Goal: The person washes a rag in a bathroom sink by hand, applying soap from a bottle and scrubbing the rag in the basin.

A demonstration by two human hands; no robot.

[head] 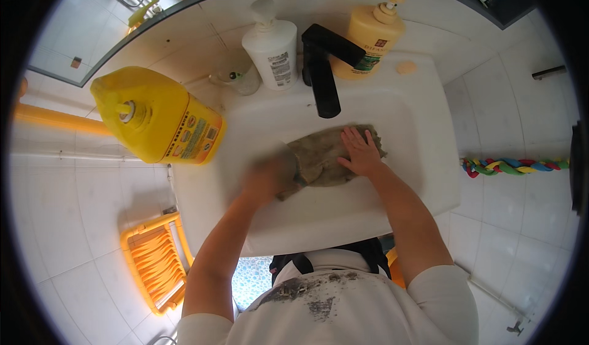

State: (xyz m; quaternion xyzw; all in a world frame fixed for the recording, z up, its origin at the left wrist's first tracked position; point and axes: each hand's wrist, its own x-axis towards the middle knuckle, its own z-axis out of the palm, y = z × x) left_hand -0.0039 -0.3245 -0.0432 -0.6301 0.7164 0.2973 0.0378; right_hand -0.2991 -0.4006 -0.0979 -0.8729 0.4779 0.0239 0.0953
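Note:
A wet-looking brown-grey cloth (322, 161) lies spread in the basin of a white sink (322, 225), below the black faucet (327, 87). My right hand (361, 152) rests flat on the cloth's right part, fingers spread. My left hand (267, 175) is at the cloth's left end and strongly blurred by motion; a dark, blurred patch shows beside its fingers, and whether it grips the cloth or something else cannot be made out.
A large yellow jug (152, 115) stands on the sink's left corner. Along the back are a clear cup (241, 76), a white pump bottle (276, 55) and a cream pump bottle (372, 37). An orange folding seat (156, 262) is on the left wall, a braided rope (515, 166) at right.

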